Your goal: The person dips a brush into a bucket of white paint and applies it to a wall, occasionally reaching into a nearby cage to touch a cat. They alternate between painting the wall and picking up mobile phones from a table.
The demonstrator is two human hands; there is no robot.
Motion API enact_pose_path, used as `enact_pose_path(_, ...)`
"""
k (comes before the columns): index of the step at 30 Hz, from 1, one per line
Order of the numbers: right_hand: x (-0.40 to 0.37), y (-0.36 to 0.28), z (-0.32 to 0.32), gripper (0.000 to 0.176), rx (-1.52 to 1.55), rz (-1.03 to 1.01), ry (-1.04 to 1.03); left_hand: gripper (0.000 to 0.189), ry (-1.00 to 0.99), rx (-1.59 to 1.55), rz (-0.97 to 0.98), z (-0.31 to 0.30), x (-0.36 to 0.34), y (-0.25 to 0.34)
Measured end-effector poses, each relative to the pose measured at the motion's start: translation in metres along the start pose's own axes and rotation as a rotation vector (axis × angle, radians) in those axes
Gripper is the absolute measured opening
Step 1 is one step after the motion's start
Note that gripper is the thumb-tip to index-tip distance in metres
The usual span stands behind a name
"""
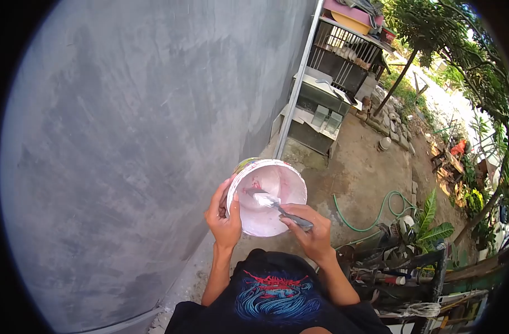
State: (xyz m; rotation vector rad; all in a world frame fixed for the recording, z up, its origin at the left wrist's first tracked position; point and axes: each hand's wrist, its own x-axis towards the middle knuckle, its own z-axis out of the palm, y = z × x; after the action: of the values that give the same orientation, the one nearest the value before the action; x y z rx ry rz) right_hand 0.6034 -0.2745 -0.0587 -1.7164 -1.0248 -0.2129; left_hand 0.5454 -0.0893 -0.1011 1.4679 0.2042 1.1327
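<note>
A white plastic bucket (290,192) is tilted so that its mouth faces me, its inside coated with white paste and a few pinkish-red smears. My left hand (225,222) clasps the bucket's left side, with the thumb over the rim. In my right hand (313,229) is a putty knife (292,218), gripped by its dark handle. Its blade reaches into the bucket and carries a lump of white paste (264,199).
A grey plastered wall (137,139) rises close on my left. Ahead are a tiled counter (316,119) and a barred cage (343,53). A green hose (371,225) lies on the ground to the right, near a leafy plant (432,225) and piled clutter (402,278).
</note>
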Motion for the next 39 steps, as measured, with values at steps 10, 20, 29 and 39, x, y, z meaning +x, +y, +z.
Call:
enact_pose_path(10, 0.048, 0.118, -0.026, 0.027, 0.08, -0.017, -0.086, 0.035, 0.0, 0.249, 0.033, 0.105, 0.035, -0.059)
enact_pose_path(20, 0.15, 0.273, -0.117, 0.021, 0.26, -0.05, -0.216, 0.035, 0.249, 0.373, -0.049, 0.235, 0.059, -0.143)
enact_pose_path(29, 0.196, 0.37, -0.169, 0.024, 0.251, -0.044, -0.384, 0.031, 0.293, 0.44, -0.005, 0.344, 0.087, -0.178)
enact_pose_path(39, 0.237, 0.434, -0.199, 0.024, 0.276, 0.113, -0.223, 0.03, 0.24, 0.441, -0.043, 0.4, 0.133, -0.228)
